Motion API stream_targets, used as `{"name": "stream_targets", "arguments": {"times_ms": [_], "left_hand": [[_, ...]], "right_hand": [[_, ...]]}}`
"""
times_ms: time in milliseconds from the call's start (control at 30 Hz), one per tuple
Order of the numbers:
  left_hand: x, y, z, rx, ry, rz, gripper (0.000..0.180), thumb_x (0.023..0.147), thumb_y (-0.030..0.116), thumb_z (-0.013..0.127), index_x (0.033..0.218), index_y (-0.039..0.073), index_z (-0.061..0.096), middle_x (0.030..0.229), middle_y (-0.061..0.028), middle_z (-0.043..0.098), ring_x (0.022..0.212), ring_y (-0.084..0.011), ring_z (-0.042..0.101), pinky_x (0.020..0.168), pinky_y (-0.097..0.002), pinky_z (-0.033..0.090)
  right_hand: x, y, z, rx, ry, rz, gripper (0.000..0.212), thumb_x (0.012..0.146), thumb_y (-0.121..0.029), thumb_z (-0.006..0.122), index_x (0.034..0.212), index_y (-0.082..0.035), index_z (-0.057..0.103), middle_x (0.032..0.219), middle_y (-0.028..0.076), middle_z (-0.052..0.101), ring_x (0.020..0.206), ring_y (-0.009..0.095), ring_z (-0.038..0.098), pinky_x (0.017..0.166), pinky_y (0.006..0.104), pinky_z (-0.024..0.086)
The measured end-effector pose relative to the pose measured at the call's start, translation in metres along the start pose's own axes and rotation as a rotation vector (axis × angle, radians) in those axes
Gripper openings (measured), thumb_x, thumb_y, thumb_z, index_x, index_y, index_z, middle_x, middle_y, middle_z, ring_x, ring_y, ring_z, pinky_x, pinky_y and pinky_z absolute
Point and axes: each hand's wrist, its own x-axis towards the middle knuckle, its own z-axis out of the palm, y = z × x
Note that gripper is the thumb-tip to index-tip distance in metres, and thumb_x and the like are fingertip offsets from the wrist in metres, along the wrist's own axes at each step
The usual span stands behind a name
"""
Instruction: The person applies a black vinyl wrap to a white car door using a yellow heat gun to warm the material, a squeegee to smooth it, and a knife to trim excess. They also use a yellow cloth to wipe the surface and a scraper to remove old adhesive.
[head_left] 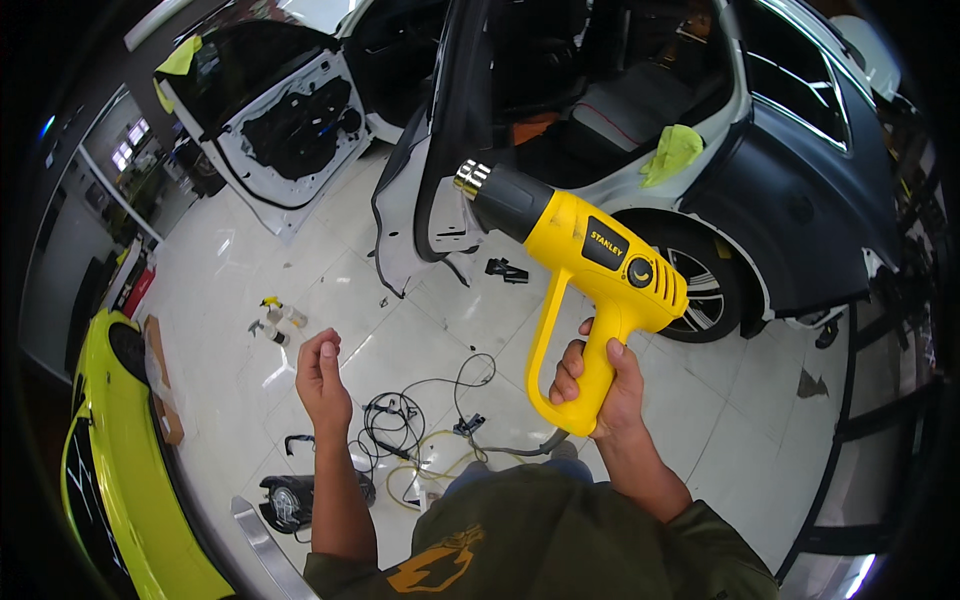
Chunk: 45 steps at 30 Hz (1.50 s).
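Note:
My right hand [612, 385] is wrapped around the handle of a yellow heat gun [570, 240]. The gun is raised in front of me, its dark barrel and metal nozzle [471, 179] tilted up to the left toward the edge of an open car door. A grey cord [530, 449] leaves the bottom of the handle. On the left, my left hand [325, 378] is lifted with its fingers curled together near the thumb, and I see nothing in it. The nearest door panel, pale on its inner side [404, 205], lies beyond the gun.
A car with dark body panels [800, 190] stands ahead, a yellow-green cloth [672, 155] on its sill. Another open door [290, 130] shows its bare inside. Spray bottles [277, 325], tangled cables [395, 425] and a black machine [290, 500] are on the tiles. A lime-green car [130, 440] is at left.

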Motion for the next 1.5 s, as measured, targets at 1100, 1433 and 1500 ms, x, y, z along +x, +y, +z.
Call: {"name": "stream_targets", "arguments": {"times_ms": [1100,1433,1500], "left_hand": [[0.15,0.071,0.074,0.388,0.123,0.791,0.039,0.1,0.029,0.043,0.126,0.001,0.053,0.127,-0.0175,0.052,0.12,-0.0293,0.048,0.103,-0.0366,0.035],[0.159,0.073,0.094,0.538,-0.288,0.842,0.027,0.09,0.022,0.062,0.106,0.0,0.065,0.102,-0.014,0.063,0.094,-0.0296,0.058,0.085,-0.0369,0.045],[0.164,0.073,0.101,0.533,-0.268,0.95,0.025,0.086,0.016,0.067,0.103,-0.001,0.065,0.089,-0.0116,0.061,0.08,-0.0265,0.057,0.069,-0.0347,0.047]], "right_hand": [[0.021,0.016,-0.01,-0.06,-0.075,0.13,0.038,0.091,-0.034,0.052,0.118,-0.008,0.042,0.08,0.013,0.053,0.06,0.026,0.057,0.062,0.0441,0.053],[0.013,0.021,-0.012,-0.105,0.011,0.026,0.038,0.091,-0.034,0.052,0.118,-0.009,0.043,0.08,0.013,0.053,0.059,0.026,0.057,0.061,0.0429,0.053],[0.011,0.017,-0.014,-0.107,0.034,0.001,0.038,0.091,-0.035,0.052,0.117,-0.009,0.043,0.08,0.013,0.053,0.059,0.026,0.057,0.061,0.0425,0.053]]}}
